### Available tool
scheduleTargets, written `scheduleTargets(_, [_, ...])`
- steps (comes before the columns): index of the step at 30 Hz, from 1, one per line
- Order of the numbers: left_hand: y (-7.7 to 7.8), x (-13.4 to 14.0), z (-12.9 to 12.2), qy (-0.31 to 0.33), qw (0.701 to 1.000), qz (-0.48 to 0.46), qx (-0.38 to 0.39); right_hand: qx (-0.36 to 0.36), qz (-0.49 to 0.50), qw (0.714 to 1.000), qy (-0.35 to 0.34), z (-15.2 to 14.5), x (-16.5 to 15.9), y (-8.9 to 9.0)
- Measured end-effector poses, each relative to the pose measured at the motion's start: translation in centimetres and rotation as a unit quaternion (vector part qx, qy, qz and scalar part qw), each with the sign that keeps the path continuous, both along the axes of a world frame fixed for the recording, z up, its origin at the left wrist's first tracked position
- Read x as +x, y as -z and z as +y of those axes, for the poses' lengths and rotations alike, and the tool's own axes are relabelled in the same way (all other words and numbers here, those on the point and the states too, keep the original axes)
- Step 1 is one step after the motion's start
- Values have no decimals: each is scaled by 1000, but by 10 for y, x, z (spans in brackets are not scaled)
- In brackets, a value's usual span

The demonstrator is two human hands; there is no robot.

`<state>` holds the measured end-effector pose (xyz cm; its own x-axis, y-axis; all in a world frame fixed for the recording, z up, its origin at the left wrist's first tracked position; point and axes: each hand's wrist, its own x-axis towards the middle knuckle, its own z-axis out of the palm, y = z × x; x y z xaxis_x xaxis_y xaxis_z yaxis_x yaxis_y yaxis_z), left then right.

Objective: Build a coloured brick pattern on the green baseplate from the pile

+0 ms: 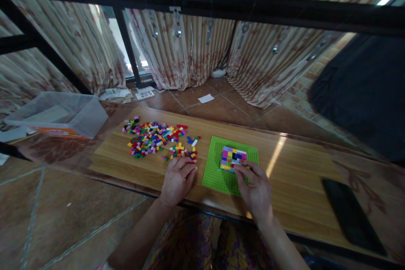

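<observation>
From my end of the feed, the right hand (255, 187) has thumb and forefinger close together at the near right corner of a multicoloured brick block (227, 155). Can't tell if there's a brick pinched between them. The left hand (179, 180) has its fingers bent at the near edge of the loose bricks (151, 135), and I can't make out whether they're gripping 1 or just resting there.

The block sits on a green baseplate (212, 173), a bit past its middle, flat on the wooden tabletop (297, 177). If I were coaching this, I'd say square any brick over the studs first, then push straight down with 1 fingertip, since a sideways shove could pop its neighbours off. I'd also use 2 hands for tight fits, 1 pressing and 1 steadying the plate.

The loose bricks are left of the plate, with the smaller clusters closest to it, so I'd pick from those. Further off there's a clear plastic tub (98, 112), then striped curtains (177, 59).
</observation>
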<state>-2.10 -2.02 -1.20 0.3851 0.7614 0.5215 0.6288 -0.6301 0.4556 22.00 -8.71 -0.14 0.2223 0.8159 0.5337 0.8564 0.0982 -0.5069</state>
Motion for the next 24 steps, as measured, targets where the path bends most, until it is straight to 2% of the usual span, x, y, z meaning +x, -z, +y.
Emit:
scheduleTargets(5, [0,0,0,-2,1000,-5,-1,11,31,999,0,-1,-3,0])
scheduleTargets(8, [1,0,0,-2,1000,-11,-6,15,11,1000,-8,-2,-4,2])
scheduleTargets(12, [2,-1,0,3,1000,-21,-8,39,-18,999,-15,-3,-4,7])
scheduleTargets(18, [4,-1,1,7,1000,-25,-1,78,-9,997,-28,-4,-4,18])
scheduleTargets(24, [3,0,2,13,1000,-27,11,67,7,998,-7,-4,-8,18])
